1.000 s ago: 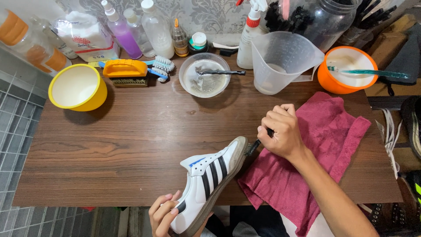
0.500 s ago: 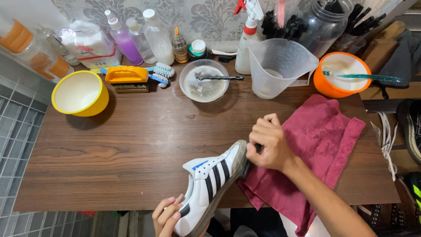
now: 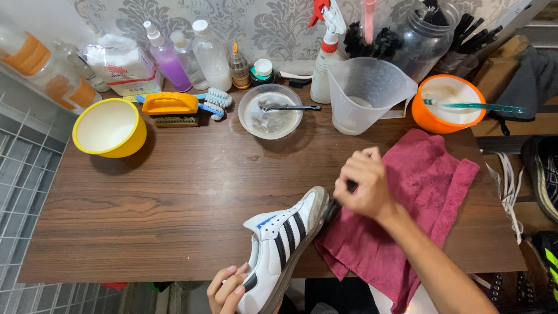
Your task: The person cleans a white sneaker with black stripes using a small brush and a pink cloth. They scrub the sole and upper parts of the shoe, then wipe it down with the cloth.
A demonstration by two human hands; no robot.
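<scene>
My left hand [image 3: 226, 289] grips the heel end of a white sneaker [image 3: 283, 241] with black stripes at the table's near edge, its toe pointing up and right. My right hand [image 3: 363, 185] is closed on a small dark brush [image 3: 333, 204], mostly hidden by the fingers, pressed against the sneaker's toe and sole edge. Under the right hand and forearm a dark pink cloth [image 3: 424, 186] lies spread on the brown wooden table [image 3: 174, 197].
Along the back stand a yellow bowl [image 3: 109, 127], an orange scrub brush [image 3: 170, 108], a glass bowl with a spoon [image 3: 270, 110], a clear measuring jug [image 3: 366, 96], an orange bowl with a teal toothbrush [image 3: 450, 102], and several bottles [image 3: 209, 55]. Other shoes [image 3: 543, 174] lie at the right.
My right hand slid left against the sneaker's toe, then back a little right and up, with the brush in it. The left hand keeps the sneaker in nearly the same place.
</scene>
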